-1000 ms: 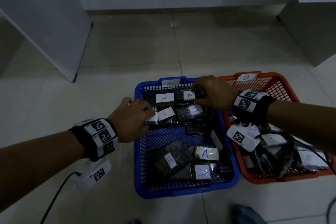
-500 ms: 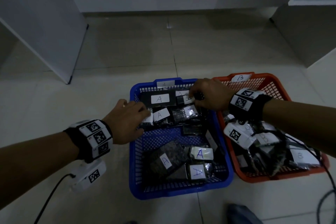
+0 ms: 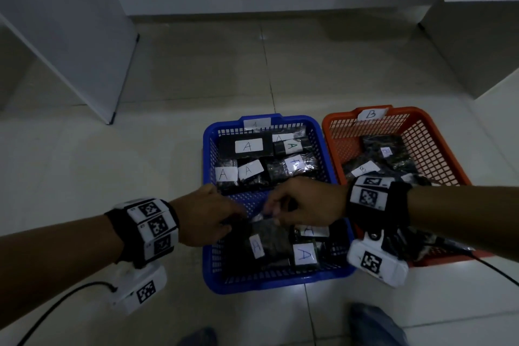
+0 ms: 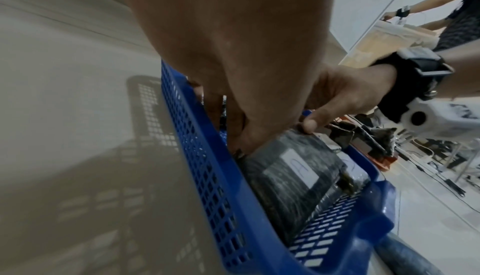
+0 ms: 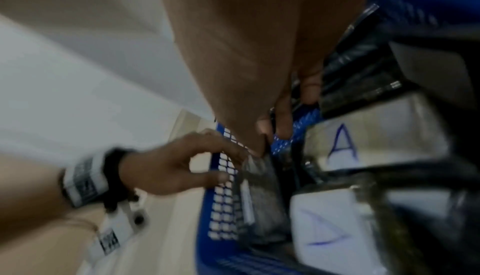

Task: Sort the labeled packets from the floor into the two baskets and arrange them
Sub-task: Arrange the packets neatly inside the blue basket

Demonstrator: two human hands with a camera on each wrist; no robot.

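Two baskets stand side by side on the tiled floor [image 3: 140,149]: a blue basket [image 3: 209,166] on the left and an orange basket [image 3: 438,149] on the right, their walls close together.

Both hands meet over the near half of the blue basket. The left hand [image 3: 205,219] reaches in across the left wall, its fingers pointing down and curled onto the far left corner of a dark packet [image 3: 269,239] that bears a white label marked A. In the left wrist view these fingers [image 4: 244,133] press at the packet's edge, right against the basket's inner wall. The right hand [image 3: 306,202] comes from the right, fingers bent, and grips the far edge of the same packet; its thumb [image 4: 311,123] lies on the top corner. The packet lies in the near left part of the basket, just under and nearer than both hands.

To the right of it, still in the blue basket, two more packets show A labels [image 3: 304,254], partly under the right wrist. The far half of the blue basket holds a row of A packets [image 3: 248,146] lying flat, well apart from the hands. The orange basket carries a B tag [image 3: 371,114] on its far rim and holds dark packets with B labels [image 3: 365,168].

The right wrist view is blurred.
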